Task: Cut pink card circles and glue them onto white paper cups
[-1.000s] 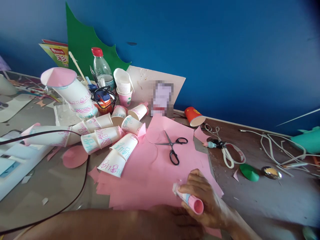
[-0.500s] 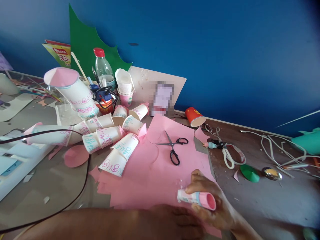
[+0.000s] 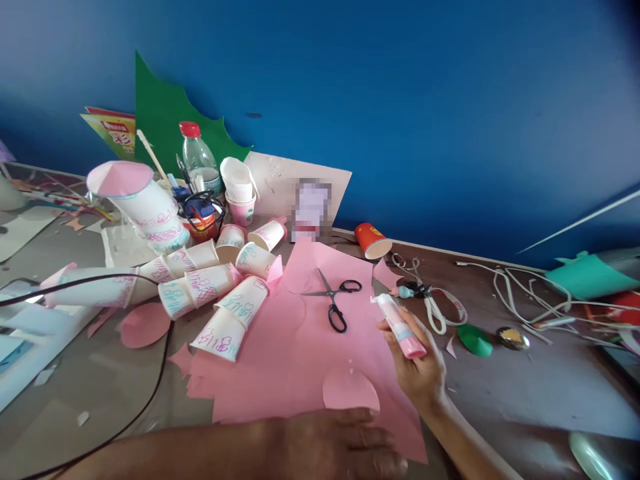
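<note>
My right hand (image 3: 419, 365) grips a white and pink glue stick (image 3: 399, 325), held over the right side of a large pink paper sheet (image 3: 280, 373). The white end points up and away from me. My left hand (image 3: 345, 443) lies flat at the near edge of the sheet, fingers stretched to the right. Just beyond those fingers a pink paper disc (image 3: 351, 389) rests on the sheet, its near edge partly covered by the hand. Black-handled scissors (image 3: 332, 297) lie with blades apart farther up the sheet.
Several drawn-on paper cups (image 3: 233, 320) lie left of the sheet. Behind stand a plastic bottle (image 3: 199, 157) and a stacked cup tower (image 3: 150, 210). A black cable (image 3: 163, 373) loops at left. An orange cup (image 3: 373, 241), white cables (image 3: 510, 280) and a green cone (image 3: 474, 340) lie right.
My right hand has lifted the glue stick up and away from my left hand, turning its white end upward. The pink disc has come into view. My left hand stays flat near the same place.
</note>
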A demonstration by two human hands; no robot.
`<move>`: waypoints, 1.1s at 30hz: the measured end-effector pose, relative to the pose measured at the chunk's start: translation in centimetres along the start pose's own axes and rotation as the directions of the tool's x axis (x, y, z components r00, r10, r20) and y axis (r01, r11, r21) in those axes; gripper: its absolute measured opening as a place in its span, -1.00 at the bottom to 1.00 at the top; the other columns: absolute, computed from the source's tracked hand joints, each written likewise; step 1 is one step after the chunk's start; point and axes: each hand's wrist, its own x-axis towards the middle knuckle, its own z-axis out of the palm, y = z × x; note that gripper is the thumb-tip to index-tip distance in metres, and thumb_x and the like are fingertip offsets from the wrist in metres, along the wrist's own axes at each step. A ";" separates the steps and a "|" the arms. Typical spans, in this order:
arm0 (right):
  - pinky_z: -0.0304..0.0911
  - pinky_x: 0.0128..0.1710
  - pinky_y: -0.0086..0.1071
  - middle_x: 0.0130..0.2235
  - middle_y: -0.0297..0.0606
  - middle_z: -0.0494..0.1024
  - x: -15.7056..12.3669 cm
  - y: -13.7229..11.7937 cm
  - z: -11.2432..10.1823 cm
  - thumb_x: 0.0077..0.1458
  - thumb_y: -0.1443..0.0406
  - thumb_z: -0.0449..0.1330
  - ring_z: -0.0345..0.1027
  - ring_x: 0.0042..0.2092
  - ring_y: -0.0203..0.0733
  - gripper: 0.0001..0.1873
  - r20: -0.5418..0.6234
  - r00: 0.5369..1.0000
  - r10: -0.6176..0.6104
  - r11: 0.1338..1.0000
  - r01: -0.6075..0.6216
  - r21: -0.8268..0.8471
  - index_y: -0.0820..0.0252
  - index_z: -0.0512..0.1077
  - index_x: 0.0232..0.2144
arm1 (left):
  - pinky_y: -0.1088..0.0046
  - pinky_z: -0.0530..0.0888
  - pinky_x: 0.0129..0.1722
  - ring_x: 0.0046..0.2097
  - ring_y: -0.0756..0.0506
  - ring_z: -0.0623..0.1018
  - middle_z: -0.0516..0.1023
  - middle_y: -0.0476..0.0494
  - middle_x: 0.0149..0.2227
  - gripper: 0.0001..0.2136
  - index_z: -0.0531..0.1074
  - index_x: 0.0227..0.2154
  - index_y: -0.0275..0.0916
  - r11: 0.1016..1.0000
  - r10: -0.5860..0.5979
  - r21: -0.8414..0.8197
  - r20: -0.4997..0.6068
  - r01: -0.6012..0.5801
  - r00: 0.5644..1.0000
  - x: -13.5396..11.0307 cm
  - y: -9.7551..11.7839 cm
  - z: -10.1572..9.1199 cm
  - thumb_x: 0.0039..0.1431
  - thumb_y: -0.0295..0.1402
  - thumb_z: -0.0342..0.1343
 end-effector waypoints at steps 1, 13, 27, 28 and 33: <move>0.36 -0.19 -0.15 -0.32 -0.18 0.56 0.1 0.2 0.2 0.16 0.28 0.10 0.45 -0.23 -0.04 -0.63 0.010 1.000 0.017 1.000 -0.018 0.012 0.14 0.30 0.04 | 0.29 0.06 0.27 0.22 -0.10 0.22 0.31 -0.08 0.16 -0.66 0.34 0.02 -0.26 1.000 -0.027 -0.004 -0.022 0.027 0.999 0.0 -0.2 -0.3 0.28 -0.30 -0.17; 0.34 -0.20 -0.20 -0.36 -0.24 0.58 1.1 0.2 0.4 0.15 0.32 0.06 0.44 -0.26 -0.09 -0.60 0.055 0.996 0.068 0.992 -0.073 0.101 0.14 0.30 0.06 | -0.05 0.25 0.14 0.25 -0.31 0.11 0.25 -0.40 0.14 -0.58 0.18 0.09 -0.33 0.785 -0.532 0.170 -0.307 0.596 0.789 -0.5 -2.3 -2.3 0.17 -0.41 0.02; 0.27 -0.19 -0.22 -0.37 -0.27 0.59 0.2 -3.0 -0.1 0.15 0.42 -0.01 0.42 -0.29 -0.12 -0.60 0.311 0.912 -0.268 0.926 0.155 0.344 0.11 0.20 0.05 | 0.13 0.23 0.14 0.19 -0.19 0.22 0.42 -0.15 0.03 -0.43 0.29 0.05 -0.20 0.695 -0.718 0.233 0.162 0.681 0.677 -0.8 -8.0 -6.5 -0.03 -0.73 -0.19; 0.26 -0.20 -0.21 -0.37 -0.27 0.58 0.1 -3.0 0.0 0.14 0.44 -0.01 0.40 -0.29 -0.11 -0.58 0.313 0.901 -0.301 0.925 0.196 0.325 0.11 0.19 0.05 | 0.13 0.22 0.14 0.20 -0.19 0.19 0.41 -0.14 0.05 -0.39 0.26 0.08 -0.19 0.689 -0.724 0.225 0.189 0.689 0.663 -0.9 -8.2 -6.5 -0.06 -0.73 -0.18; 0.25 -0.26 -0.21 -0.33 -0.24 0.56 -0.1 -2.4 0.6 0.11 0.47 -0.03 0.36 -0.32 -0.11 -0.54 0.346 0.870 -0.352 0.926 0.271 0.262 0.13 0.15 0.07 | 0.14 0.20 0.12 0.16 -0.20 0.25 0.39 -0.13 0.07 -0.29 0.13 0.17 -0.11 0.684 -0.726 0.164 0.243 0.710 0.643 -0.8 -8.9 -6.2 -0.11 -0.70 -0.11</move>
